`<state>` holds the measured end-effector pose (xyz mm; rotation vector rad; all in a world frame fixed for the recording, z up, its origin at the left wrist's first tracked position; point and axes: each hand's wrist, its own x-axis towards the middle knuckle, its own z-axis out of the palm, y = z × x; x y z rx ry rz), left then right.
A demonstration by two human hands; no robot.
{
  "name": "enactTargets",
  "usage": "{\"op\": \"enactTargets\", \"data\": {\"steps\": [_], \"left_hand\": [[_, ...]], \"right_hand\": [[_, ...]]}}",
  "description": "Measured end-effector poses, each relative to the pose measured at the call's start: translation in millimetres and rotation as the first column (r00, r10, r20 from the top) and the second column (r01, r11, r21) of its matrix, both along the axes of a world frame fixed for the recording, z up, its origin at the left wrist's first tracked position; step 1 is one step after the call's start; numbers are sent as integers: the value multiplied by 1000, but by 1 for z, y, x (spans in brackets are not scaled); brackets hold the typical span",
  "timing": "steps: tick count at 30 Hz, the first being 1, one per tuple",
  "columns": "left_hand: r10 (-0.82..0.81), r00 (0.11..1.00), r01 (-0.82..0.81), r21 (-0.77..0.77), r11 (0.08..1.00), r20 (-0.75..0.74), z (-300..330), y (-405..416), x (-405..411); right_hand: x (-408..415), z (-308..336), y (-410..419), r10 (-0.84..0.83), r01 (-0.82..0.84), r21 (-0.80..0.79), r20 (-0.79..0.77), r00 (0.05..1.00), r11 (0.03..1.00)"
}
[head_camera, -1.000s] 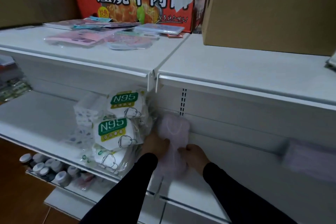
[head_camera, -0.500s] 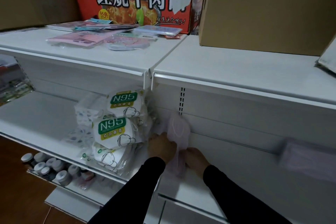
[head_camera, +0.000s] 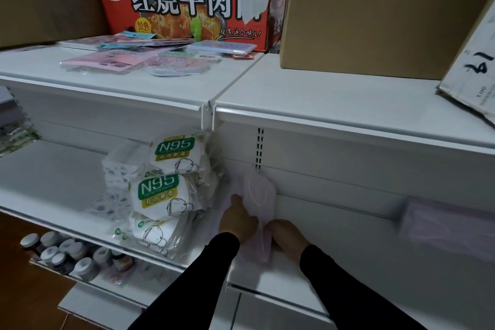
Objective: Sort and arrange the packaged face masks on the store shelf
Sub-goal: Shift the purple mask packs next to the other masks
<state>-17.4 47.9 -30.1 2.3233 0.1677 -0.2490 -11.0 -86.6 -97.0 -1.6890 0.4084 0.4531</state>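
A pale pink packaged face mask (head_camera: 261, 193) stands upright against the back wall of the middle shelf (head_camera: 334, 262). My left hand (head_camera: 237, 218) grips its left side and my right hand (head_camera: 288, 236) holds its lower right edge. Just to the left, white N95 mask packs (head_camera: 160, 193) lean in a pile. At the right, more pink mask packs (head_camera: 450, 225) lie on the same shelf, blurred. Flat pink and blue mask packets (head_camera: 134, 58) are spread on the top shelf.
A red noodle carton (head_camera: 184, 0) and brown cardboard boxes (head_camera: 375, 13) stand at the back of the top shelf (head_camera: 321, 94). Small jars with grey lids (head_camera: 61, 252) fill the lower left shelf. Patterned mask packs (head_camera: 117, 169) sit behind the N95 pile.
Both hands have turned the pink mask pack more upright and pressed it closer to the back wall beside the N95 pile. The view shifted slightly.
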Motion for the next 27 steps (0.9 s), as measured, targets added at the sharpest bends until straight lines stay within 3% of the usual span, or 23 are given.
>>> {"op": "enactTargets", "data": {"steps": [11,15,17,19,22,25,27], "left_hand": [[-219,976,219,-27,975,-6,7,-32,-6],[-401,911,390,123,913,90,23,-55,-12],[-580,811,554,222,802,71,34,-73,-16],[-720,694,680,308,666,23,42,-93,-21],[-815,578,782,316,537,-44,49,-132,-38],[-857,515,829,264,493,-20,52,-181,-60],[-872,490,848,238,474,-8,50,-216,-71]], "right_hand": [[-44,27,-30,-17,19,139,-19,1000,990],[-58,32,-70,-219,217,61,25,975,974],[-70,37,-105,-402,406,2,141,905,914],[-86,42,-144,-564,594,-12,297,771,805],[-120,57,-196,-714,752,131,451,535,646],[-145,62,-242,-734,712,272,473,487,648],[-156,62,-274,-741,677,328,444,504,658]]}}
